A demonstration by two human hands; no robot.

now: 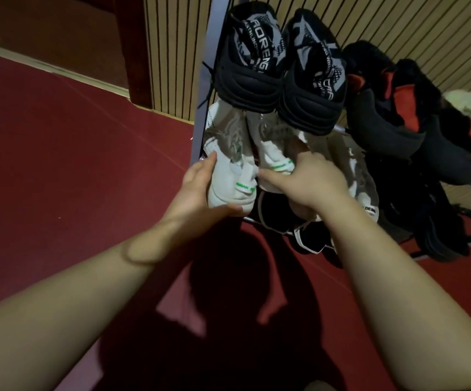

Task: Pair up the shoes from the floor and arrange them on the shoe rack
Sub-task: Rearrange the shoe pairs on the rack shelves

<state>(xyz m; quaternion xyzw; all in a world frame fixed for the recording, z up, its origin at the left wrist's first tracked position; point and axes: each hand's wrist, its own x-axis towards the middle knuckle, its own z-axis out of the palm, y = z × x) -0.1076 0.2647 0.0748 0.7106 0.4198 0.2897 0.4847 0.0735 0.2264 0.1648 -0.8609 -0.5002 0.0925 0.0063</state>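
Note:
Two white sneakers with green heel tabs sit side by side on the middle shelf of the shoe rack. My left hand cups the heel of the left white sneaker. The heel of the right white sneaker is gripped by my right hand. On the shelf above rests a pair of black sneakers with grey lettered straps, heels toward me.
Black-and-red shoes fill the top shelf to the right. Another white shoe stands right of my right hand. Black shoes with white trim lie on the lowest level. Dark red floor spreads left; a slatted wall stands behind.

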